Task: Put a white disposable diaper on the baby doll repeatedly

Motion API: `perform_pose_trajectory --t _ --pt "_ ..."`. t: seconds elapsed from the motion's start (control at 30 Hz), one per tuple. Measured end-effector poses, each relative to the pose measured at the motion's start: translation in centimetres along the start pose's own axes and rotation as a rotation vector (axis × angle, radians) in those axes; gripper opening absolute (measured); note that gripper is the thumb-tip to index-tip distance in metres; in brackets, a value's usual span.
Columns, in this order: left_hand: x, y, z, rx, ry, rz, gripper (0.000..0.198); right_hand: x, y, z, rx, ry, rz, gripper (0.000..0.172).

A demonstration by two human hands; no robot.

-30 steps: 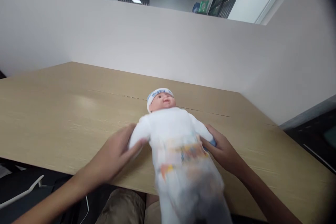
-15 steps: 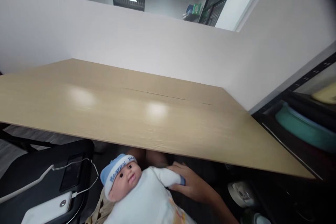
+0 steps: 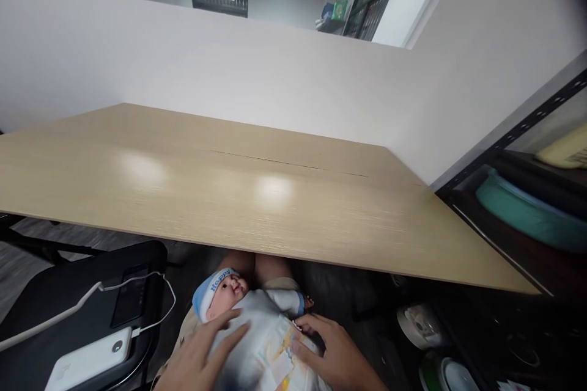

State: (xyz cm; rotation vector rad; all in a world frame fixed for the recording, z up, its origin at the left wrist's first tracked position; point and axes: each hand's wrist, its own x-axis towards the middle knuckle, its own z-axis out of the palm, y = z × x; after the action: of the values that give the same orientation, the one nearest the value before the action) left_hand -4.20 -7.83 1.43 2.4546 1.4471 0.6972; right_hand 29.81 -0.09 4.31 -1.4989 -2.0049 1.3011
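A baby doll in a white top and a blue-and-white cap lies on its back across my lap, head to the left. Around its lower body is a white diaper with yellow and orange print. My left hand is over the doll's torso, fingers spread and slightly blurred. At the diaper's right edge is my right hand, its thumb and fingertips closed on the diaper's side. The doll's legs are out of view.
A wooden table extends in front of my lap. On the left, a black chair holds a phone and a white power bank with a cable. At right stand a shelf with a teal basin and round containers below.
The doll now lies lower and flatter on my lap. My right hand has left its arm for the diaper, and my left hand has come into view over its torso.
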Motion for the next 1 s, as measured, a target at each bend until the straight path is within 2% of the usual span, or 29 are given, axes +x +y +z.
perform_pose_trajectory --t 0.03,0.1,0.17,0.23,0.37,0.5,0.63,0.7,0.73,0.83,0.9,0.93,1.0 --pt "1.9 0.7 0.5 -0.085 -0.017 0.091 0.074 0.3 0.1 0.3 0.007 0.029 0.015 0.038" --pt "5.9 2.1 0.8 -0.296 -0.221 0.179 0.066 1.0 0.9 0.8 0.047 0.045 0.036 0.040" --pt "9.0 3.2 0.5 -0.450 -0.389 0.154 0.051 1.7 2.0 1.0 0.080 0.021 0.044 0.043" --pt "10.5 3.7 0.0 -0.534 -0.454 0.092 0.037 2.2 3.1 1.1 0.074 0.018 0.052 0.044" --pt "10.5 3.6 0.2 -0.617 -0.438 0.036 0.027 3.2 4.3 1.0 0.027 0.047 0.029 0.038" --pt "9.8 3.3 1.3 -0.670 -0.345 0.060 0.036 4.3 5.8 0.7 -0.002 0.075 0.012 0.037" --pt "9.2 2.0 1.4 -0.551 -0.268 0.114 0.042 4.7 6.7 0.0 -0.140 0.213 0.091 0.041" --pt "9.4 0.9 1.1 -0.508 -0.243 0.104 0.041 4.1 5.4 -0.2 -0.163 0.236 0.075 0.041" --pt "9.8 0.4 1.0 -0.501 -0.230 0.093 0.040 3.7 4.1 -0.3 -0.131 0.205 0.039 0.040" --pt "11.6 -0.8 1.2 -0.440 -0.197 0.045 0.041 2.2 -0.6 -0.3 -0.016 -0.007 -0.154 0.040" --pt "12.9 -1.0 1.6 -0.391 -0.196 0.026 0.043 1.4 -3.2 -0.2 -0.019 -0.161 -0.236 0.041" --pt "13.3 -0.9 1.8 -0.375 -0.204 0.027 0.042 0.9 -4.0 -0.3 -0.045 -0.194 -0.245 0.038" --pt "13.4 -0.5 2.0 -0.366 -0.230 0.054 0.037 -0.1 -4.4 -0.9 -0.119 -0.170 -0.188 0.034"
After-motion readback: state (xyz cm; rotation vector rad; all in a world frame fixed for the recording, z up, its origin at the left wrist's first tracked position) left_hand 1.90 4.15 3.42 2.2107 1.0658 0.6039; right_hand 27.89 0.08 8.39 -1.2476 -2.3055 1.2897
